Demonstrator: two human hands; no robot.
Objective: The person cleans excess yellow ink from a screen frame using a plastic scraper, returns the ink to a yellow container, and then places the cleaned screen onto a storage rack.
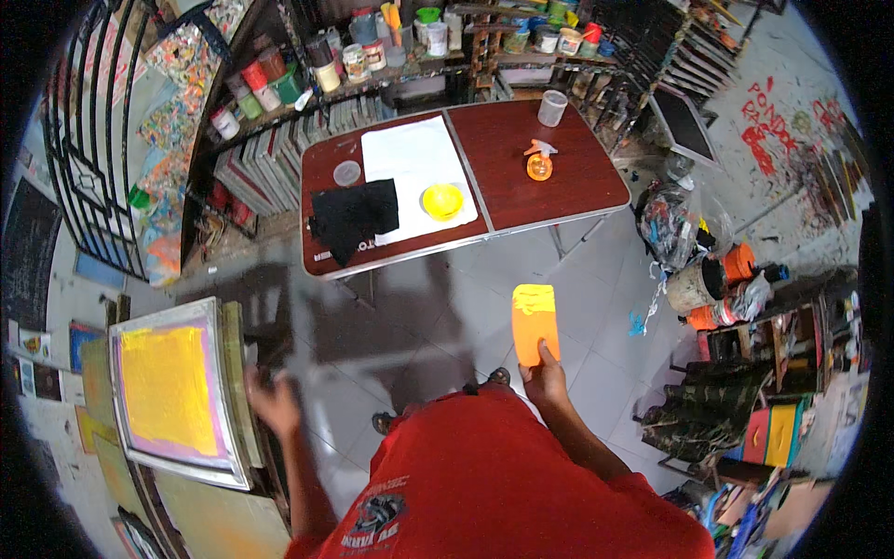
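Uneven indoor light, fisheye bend.
I see dark shadows on the floor [410, 312] beneath the tabletop [559, 200], a slightly blurred left hand [275, 403], and black rounded corners.

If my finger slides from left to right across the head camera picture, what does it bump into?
Silver-framed rectangular screen smeared with yellow, open left hand, flat black cloth, round yellow bowl, flat orange scraper in the right hand, bulging clear plastic bag.

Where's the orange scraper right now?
In the head view, the orange scraper is just right of centre, held by the fingers of the right hand, in front of the table.
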